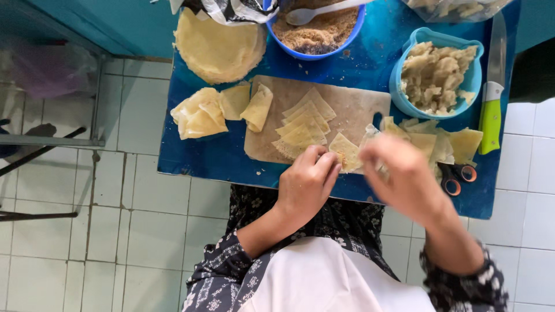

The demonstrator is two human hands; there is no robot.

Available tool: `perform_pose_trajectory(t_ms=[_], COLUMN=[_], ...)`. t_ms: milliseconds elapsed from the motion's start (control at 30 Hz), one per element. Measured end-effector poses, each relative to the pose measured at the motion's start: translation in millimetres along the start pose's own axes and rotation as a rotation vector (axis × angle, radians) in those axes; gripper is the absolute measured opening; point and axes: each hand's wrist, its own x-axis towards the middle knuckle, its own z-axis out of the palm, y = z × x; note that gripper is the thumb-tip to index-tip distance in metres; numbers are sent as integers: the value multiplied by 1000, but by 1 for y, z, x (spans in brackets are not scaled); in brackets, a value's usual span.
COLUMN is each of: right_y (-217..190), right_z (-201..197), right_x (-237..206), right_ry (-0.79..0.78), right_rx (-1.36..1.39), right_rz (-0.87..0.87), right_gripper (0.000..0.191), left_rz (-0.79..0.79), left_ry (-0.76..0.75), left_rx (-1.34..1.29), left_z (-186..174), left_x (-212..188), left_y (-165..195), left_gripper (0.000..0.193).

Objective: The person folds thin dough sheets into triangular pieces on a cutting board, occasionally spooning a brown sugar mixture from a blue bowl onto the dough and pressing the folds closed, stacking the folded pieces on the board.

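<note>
My left hand (306,182) rests at the near edge of a wooden cutting board (352,104), fingertips pinching a triangular piece of thin pale dough (346,151). My right hand (402,176) is blurred just right of that piece, fingers curled near its edge; whether it grips the dough is unclear. A row of several folded dough triangles (303,124) lies on the board beyond my left hand.
A blue low table (202,159) holds a stack of round wrappers (217,49), loose folded pieces (202,112), a blue bowl of brown crumbs with a spoon (318,29), a light-blue bowl of pale filling (436,72), cut wrappers (448,144), a green-handled knife (492,112) and orange scissors (457,176). White tiled floor surrounds it.
</note>
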Motion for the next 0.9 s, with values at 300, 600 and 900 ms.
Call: perform_pose_trajectory(t_ms=[300, 600, 900], right_y=[15, 9, 3], right_z=[30, 34, 31], right_x=[-38, -12, -13], right_ry=[211, 119, 149], right_rx=[-270, -422, 43], right_rz=[166, 166, 149], right_gripper=[18, 10, 33], left_rz=[16, 34, 51], left_ry=[10, 27, 10], left_rx=[73, 115, 102], left_z=[4, 6, 3], left_x=[-3, -5, -2], left_y=[0, 0, -1], left_gripper=[14, 16, 14])
